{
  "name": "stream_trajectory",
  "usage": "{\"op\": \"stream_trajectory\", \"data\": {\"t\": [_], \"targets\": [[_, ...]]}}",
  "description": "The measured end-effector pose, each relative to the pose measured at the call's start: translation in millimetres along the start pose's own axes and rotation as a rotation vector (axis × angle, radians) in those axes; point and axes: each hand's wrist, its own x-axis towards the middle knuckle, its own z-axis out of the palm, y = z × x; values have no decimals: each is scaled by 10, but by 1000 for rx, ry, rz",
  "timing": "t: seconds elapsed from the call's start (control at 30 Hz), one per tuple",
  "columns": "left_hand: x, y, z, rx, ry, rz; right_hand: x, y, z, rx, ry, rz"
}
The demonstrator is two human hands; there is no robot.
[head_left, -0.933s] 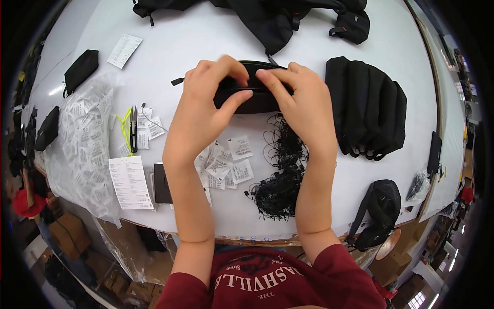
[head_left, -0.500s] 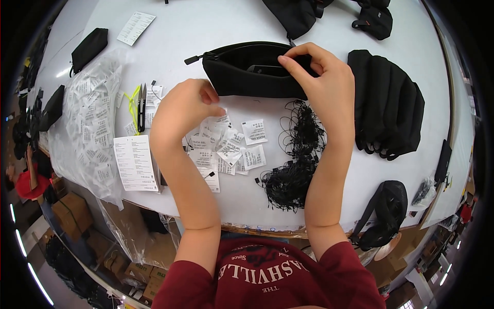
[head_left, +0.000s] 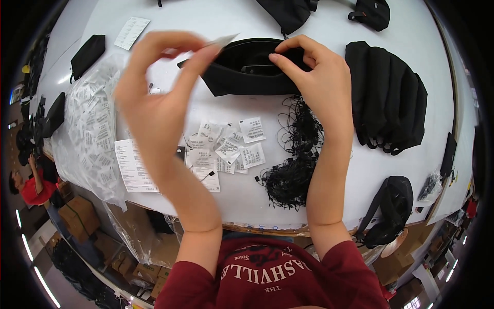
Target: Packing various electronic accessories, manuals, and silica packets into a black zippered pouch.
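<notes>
Head view: we look down at a big white table. On it lie small white packets, a heap of black strings, a row of black pouches, a clear bag of packets and a paper sheet. Cardboard boxes stand on the floor below.

Our right hand pinches the rim of the open black pouch, its grip closed on the cloth. Our left hand pinches one white packet, right over the pouch mouth.

Half a second ago our left hand was low, at the loose packets. Now it is up at the pouch.
</notes>
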Motion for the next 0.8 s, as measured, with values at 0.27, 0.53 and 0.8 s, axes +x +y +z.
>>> {"op": "stream_trajectory", "data": {"t": [0.27, 0.53, 0.8], "targets": [[-97, -66, 383, 262, -322, 26, 20, 30, -29, 90, 66, -38], [-140, -101, 441, 335, -465, 71, 51, 94, -81, 178, 211, -8], [-187, -103, 508, 322, -464, 84, 131, 434, -16, 304, 13, 258]]}}
